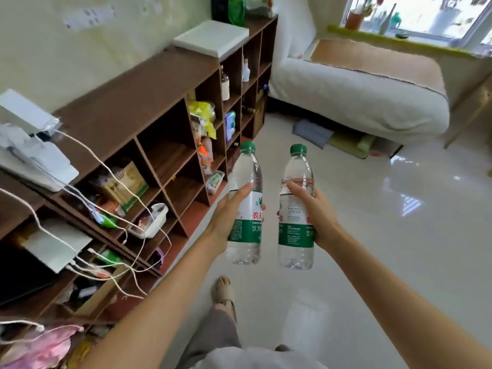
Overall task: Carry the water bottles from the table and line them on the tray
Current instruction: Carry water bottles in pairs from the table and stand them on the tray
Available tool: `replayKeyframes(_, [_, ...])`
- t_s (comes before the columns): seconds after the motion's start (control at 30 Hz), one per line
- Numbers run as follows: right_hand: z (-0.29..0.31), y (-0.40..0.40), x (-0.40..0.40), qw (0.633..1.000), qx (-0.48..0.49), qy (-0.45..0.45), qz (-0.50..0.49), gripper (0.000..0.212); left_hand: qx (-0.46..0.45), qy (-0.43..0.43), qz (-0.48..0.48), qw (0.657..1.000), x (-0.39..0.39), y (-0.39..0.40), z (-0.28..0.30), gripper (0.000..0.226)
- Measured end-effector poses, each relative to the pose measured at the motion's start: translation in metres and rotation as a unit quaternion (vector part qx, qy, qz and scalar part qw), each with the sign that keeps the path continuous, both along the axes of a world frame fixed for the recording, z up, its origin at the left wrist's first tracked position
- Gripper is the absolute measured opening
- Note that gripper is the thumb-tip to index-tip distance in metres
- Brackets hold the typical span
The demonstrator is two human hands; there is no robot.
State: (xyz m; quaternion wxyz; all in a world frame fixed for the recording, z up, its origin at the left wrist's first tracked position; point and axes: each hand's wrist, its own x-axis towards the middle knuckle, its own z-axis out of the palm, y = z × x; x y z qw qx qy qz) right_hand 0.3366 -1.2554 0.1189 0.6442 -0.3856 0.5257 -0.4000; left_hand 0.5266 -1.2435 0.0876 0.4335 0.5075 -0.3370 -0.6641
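Open shiny floor [372, 235] ahead; brown cubby shelf [149, 107] with dangling cables [111, 182] crowds the left, sofa [359, 97] blocks farther on.

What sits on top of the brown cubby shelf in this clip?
On the brown cubby shelf: a white flat box, bags at the far end, white devices with cables. Anything beneath them is covered.

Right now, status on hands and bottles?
Left hand grips left water bottle. Right hand grips right water bottle. Both upright, capped. Tray unseen.
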Motion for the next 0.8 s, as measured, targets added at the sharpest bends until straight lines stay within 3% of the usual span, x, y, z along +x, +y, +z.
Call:
replayKeyframes(0.23, [0.011, -0.2, 0.036, 0.999, -0.047, -0.005, -0.025, 0.051, -0.005, 0.002, -0.02, 1.0, 0.031, -0.21, 0.011, 0.072])
replayKeyframes(0.4, [0.031, -0.33, 0.038, 0.996, -0.064, -0.002, -0.059, 0.036, -0.026, 0.012, -0.029, 0.999, 0.031, -0.352, 0.041, 0.058])
replayKeyframes(0.53, [0.04, -0.426, 0.028, 0.995, -0.081, -0.013, -0.065, 0.036, -0.018, 0.053, -0.042, 0.998, 0.027, -0.446, 0.049, 0.055])
replayKeyframes(0.67, [0.042, -0.53, 0.02, 0.995, -0.091, -0.027, -0.04, 0.04, -0.032, 0.064, -0.002, 0.997, 0.023, -0.535, 0.055, 0.072])
replayKeyframes(0.8, [0.051, -0.633, 0.022, 0.996, -0.084, -0.03, 0.017, 0.041, -0.048, 0.066, 0.079, 0.994, 0.022, -0.618, 0.063, 0.06])
